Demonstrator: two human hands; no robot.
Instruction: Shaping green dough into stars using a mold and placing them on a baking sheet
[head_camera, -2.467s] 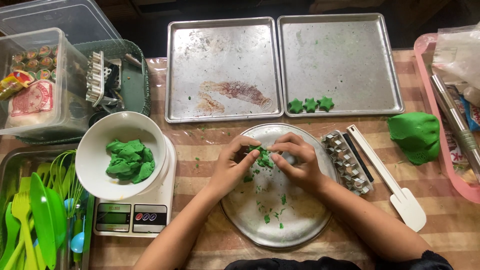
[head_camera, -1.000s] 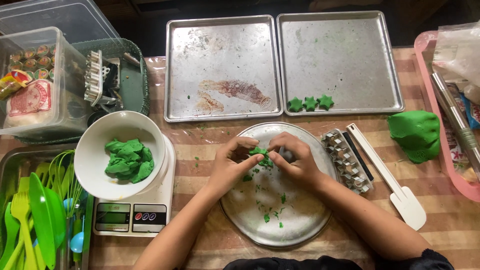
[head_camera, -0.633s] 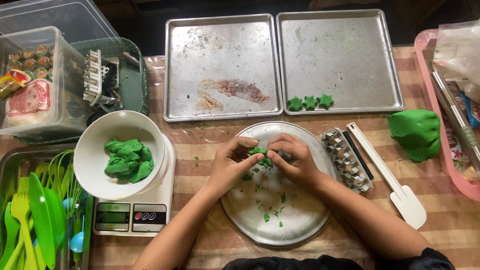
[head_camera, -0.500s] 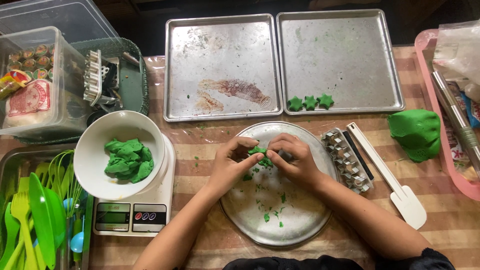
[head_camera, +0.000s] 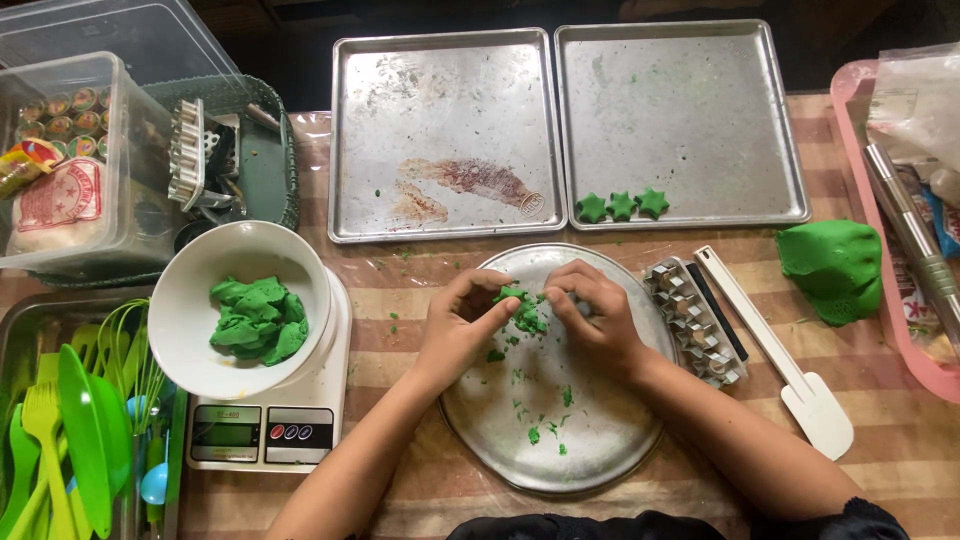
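Both hands meet over a round metal plate (head_camera: 590, 450) in the middle of the table. My left hand (head_camera: 462, 328) and my right hand (head_camera: 592, 318) pinch a small piece of green dough (head_camera: 518, 308) between their fingertips. Green crumbs (head_camera: 535, 420) are scattered on the plate below. Three green dough stars (head_camera: 622, 206) lie in a row at the front edge of the right baking tray (head_camera: 690, 100).
An empty left baking tray (head_camera: 440, 110), a white bowl of green dough (head_camera: 255, 318) on a kitchen scale (head_camera: 262, 435), a dough lump (head_camera: 835, 268), a row of metal cutters (head_camera: 695, 322), a white spatula (head_camera: 790, 365), plastic boxes (head_camera: 70, 160) left, green utensils (head_camera: 60, 440), pink tray (head_camera: 885, 300) right.
The fingers have kept working the green piece at the plate's upper part; it has shifted slightly between the fingertips. Everything else is unchanged.
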